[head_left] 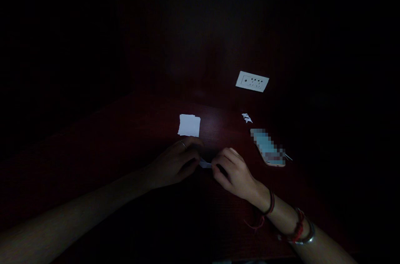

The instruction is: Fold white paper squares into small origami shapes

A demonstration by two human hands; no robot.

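Between my two hands is a small piece of white paper (205,164), partly covered by the fingers. My left hand (176,162), with a ring on one finger, pinches the paper's left end. At its right end, the fingers of my right hand (233,172) are closed on the same piece. Just beyond my left hand lies a small stack of white paper sheets (189,125) with uneven edges. The exact fold or shape of the held paper is too dark to make out.
A phone (268,148) with a blurred screen lies right of my right hand, a thin white cable (289,157) beside it. Small paper scraps (246,118) rest behind it on the dark red table (150,114). A white socket plate (252,81) is on the back wall.
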